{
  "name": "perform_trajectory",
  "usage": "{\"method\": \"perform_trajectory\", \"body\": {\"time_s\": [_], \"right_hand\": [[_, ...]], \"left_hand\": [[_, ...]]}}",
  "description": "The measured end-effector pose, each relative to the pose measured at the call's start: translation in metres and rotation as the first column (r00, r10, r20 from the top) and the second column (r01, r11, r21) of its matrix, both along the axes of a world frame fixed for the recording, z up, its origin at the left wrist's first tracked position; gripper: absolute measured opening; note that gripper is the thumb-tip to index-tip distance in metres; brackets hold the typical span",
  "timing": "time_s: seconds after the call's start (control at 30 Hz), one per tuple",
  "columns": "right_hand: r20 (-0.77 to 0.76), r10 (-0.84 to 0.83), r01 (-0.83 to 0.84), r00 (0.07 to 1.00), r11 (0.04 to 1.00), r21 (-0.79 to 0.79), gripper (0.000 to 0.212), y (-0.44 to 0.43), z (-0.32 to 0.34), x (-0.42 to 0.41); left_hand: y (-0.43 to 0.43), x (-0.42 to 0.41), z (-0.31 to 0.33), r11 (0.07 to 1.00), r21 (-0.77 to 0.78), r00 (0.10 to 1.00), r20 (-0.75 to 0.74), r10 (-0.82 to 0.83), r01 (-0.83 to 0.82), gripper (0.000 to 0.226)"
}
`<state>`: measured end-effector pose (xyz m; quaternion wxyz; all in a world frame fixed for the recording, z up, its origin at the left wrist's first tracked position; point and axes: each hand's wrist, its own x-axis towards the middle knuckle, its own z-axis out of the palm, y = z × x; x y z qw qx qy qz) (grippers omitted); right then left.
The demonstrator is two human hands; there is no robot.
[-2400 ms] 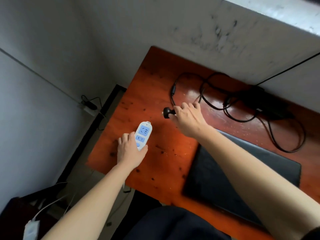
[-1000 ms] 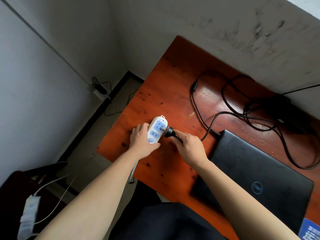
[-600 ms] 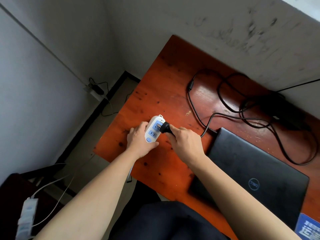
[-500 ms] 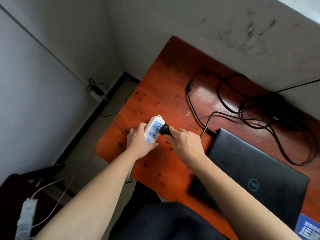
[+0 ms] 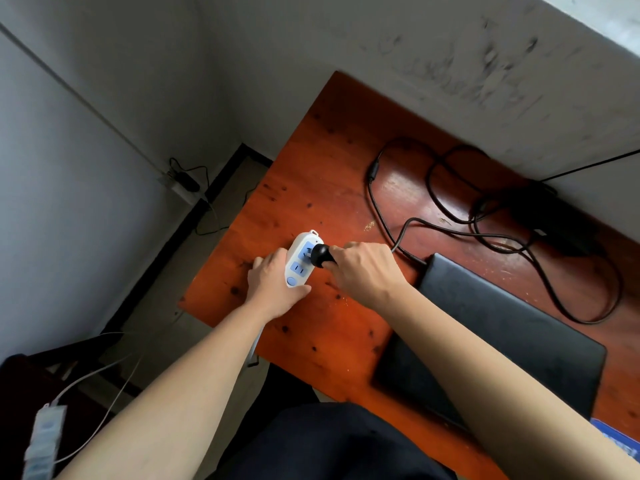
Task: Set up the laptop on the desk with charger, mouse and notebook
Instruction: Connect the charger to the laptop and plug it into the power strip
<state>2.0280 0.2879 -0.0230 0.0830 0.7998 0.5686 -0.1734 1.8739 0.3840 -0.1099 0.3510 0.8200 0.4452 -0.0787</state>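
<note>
Desk corner: hand gripping plug.

A closed black laptop lies flat on the red-brown surface. Beyond it the black charger brick rests amid looped cord; left of the laptop, the charger's black plug sits against a white-and-blue power strip.

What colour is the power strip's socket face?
Blue panels on a white body; the power strip shows in the head view.
</note>
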Motion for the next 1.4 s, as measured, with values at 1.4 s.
{"method": "perform_trajectory", "body": {"time_s": [1.4], "right_hand": [[0.058, 0.552, -0.519, 0.832, 0.811, -0.27, 0.019, 0.069, 0.025, -0.005]], "left_hand": [[0.003, 0.0, -0.002, 0.996, -0.086, 0.999, 0.026, 0.038, -0.036, 0.047]]}}
